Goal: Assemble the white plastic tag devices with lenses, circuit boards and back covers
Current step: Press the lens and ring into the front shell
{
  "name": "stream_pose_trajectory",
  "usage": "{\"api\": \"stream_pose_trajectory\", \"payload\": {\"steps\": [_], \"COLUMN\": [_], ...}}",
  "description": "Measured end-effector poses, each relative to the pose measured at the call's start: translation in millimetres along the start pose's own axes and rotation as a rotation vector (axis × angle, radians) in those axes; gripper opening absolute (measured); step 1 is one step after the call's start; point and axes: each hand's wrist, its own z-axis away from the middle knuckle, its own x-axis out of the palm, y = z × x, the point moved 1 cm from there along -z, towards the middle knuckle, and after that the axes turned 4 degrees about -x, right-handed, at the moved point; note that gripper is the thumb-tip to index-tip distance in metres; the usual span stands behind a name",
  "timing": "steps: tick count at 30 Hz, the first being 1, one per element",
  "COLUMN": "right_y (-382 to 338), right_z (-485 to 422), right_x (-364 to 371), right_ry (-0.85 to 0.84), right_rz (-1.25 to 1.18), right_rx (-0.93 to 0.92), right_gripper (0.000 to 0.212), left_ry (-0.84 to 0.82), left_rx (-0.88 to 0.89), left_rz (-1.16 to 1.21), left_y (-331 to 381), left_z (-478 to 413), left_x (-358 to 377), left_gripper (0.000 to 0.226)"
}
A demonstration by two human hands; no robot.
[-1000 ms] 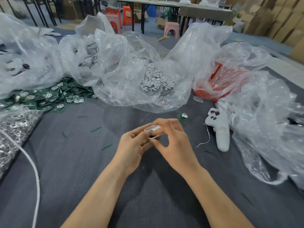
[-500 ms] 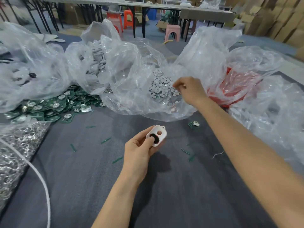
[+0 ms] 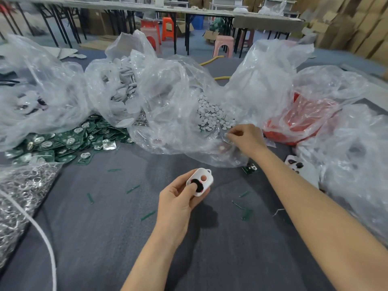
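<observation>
Now only the left hand grips the white tag shell, thumb against its black round part, where a second ago both hands closed on it. I see the right hand well ahead of the left, drawn back a little from the white discs in the clear bag. Its fingertips pinch a small pale piece at the bag's edge; I cannot tell what it is.
</observation>
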Motion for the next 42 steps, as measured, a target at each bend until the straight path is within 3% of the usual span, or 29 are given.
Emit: {"api": "stream_pose_trajectory", "payload": {"steps": [4, 8, 9, 14, 17, 25, 36, 42], "right_y": [-19, -33, -33, -29, -27, -31, -28, -29], "right_z": [42, 98, 109, 140, 145, 151, 151, 152], "right_x": [-16, -16, -15, -11, -6, -2, -3, -1], "right_ry": [0.129, -0.019, -0.045, -0.072, -0.079, -0.083, -0.072, -0.101], "right_rz": [-0.577, -1.196, -1.306, -1.550, -1.528, -1.157, -1.157, -1.093], "right_rx": [0.130, 0.309, 0.353, 0.430, 0.399, 0.196, 0.136, 0.104], "right_gripper": [0.018, 0.004, 0.011, 0.020, 0.018, 0.018, 0.021, 0.013], "left_ry": [-0.021, -0.066, -0.073, -0.112, -0.129, -0.141, -0.108, -0.081], "left_rx": [0.009, 0.030, 0.036, 0.069, 0.068, 0.103, 0.114, 0.114], "left_rz": [-0.013, -0.055, -0.071, -0.156, -0.169, -0.335, -0.365, -0.391], "left_y": [-1, -3, -4, -6, -5, -7, -6, -5], "left_z": [0, -1, -1, 1, 2, 10, 13, 14], "left_x": [-1, -1, -1, -1, -1, 1, 3, 4], "left_gripper": [0.035, 0.043, 0.044, 0.049, 0.048, 0.052, 0.048, 0.047]}}
